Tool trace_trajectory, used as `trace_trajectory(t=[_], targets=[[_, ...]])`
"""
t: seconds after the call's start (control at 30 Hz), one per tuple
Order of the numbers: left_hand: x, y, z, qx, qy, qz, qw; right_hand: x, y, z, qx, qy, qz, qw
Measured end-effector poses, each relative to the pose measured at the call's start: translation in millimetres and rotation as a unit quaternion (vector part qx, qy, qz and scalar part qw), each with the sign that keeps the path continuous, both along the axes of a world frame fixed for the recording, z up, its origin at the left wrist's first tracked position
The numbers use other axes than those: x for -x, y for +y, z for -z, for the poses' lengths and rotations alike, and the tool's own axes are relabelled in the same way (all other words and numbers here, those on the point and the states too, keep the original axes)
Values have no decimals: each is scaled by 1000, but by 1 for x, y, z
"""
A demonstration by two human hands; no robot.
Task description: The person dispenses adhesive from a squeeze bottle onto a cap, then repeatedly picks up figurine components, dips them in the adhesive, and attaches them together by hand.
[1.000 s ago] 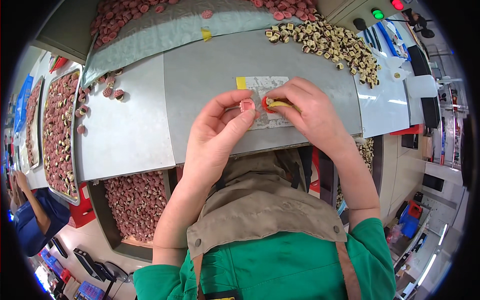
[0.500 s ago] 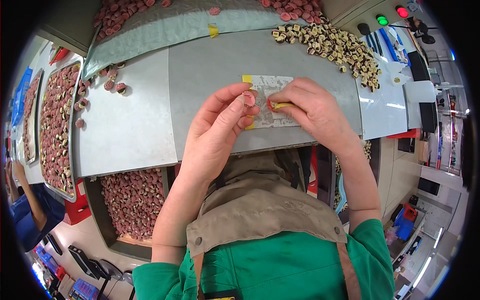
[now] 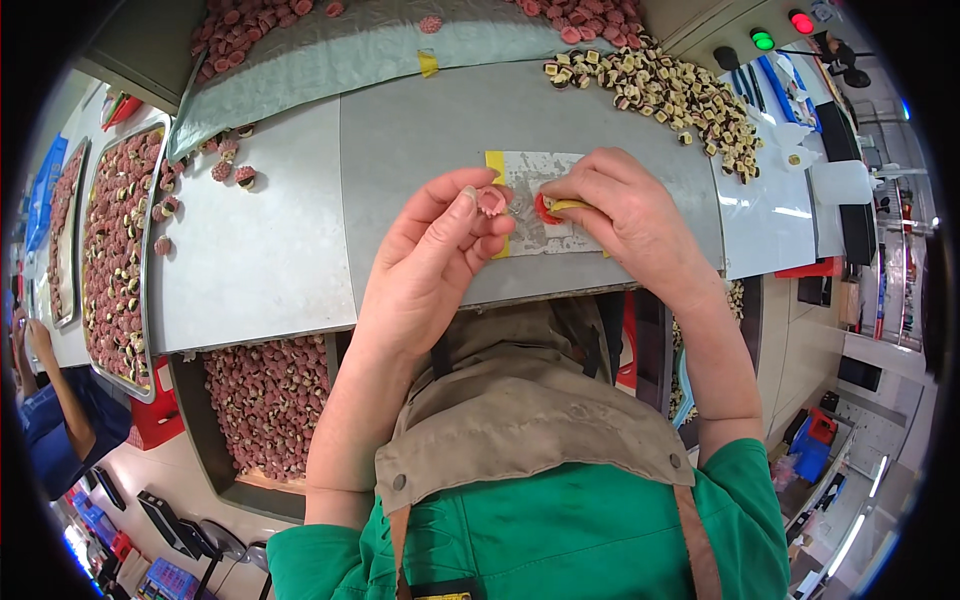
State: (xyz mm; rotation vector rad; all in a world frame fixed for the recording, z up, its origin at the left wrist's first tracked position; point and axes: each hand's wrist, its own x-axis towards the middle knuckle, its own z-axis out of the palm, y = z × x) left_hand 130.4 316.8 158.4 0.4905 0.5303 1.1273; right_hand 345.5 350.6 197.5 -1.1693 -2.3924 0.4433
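Observation:
Between the thumb and fingers of my left hand [image 3: 435, 240] is a small pink hollow shell [image 3: 491, 201] with a bumpy, scalloped rim, its opening showing. My right hand [image 3: 630, 205] is closed on a small tool with a round red end [image 3: 546, 208] and a yellow part [image 3: 572, 205]; most of it is hidden by the fingers. The two hands are apart, over a worn whitish sheet [image 3: 530, 168] edged with yellow tape on the grey worktop [image 3: 420, 110].
Pink shells [image 3: 590, 18] lie on pale green padding [image 3: 350, 65] at the back. Cream-and-dark small pieces [image 3: 680, 95] are heaped back right. A tray of assembled pieces [image 3: 112, 250] stands left, with a filled drawer [image 3: 265, 405] below. A co-worker's arm [image 3: 60, 385] shows far left.
The pink shell has tilted and shifted slightly left in my left fingers. My right hand has turned a little, and more of the tool's red end shows.

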Motion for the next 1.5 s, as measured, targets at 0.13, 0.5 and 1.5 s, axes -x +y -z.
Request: trace_trajectory(t=[0.13,0.5,1.5], targets=[[2,0,1,-11,20,6,1000,2,-3,1,-16,11,-15,1000],[2,-2,-6,-4,60,19,998,-1,-21,14,248,291,101,918],[0,-2,-3,-12,84,4,996,4,-3,-4,-12,-21,-3,1000]])
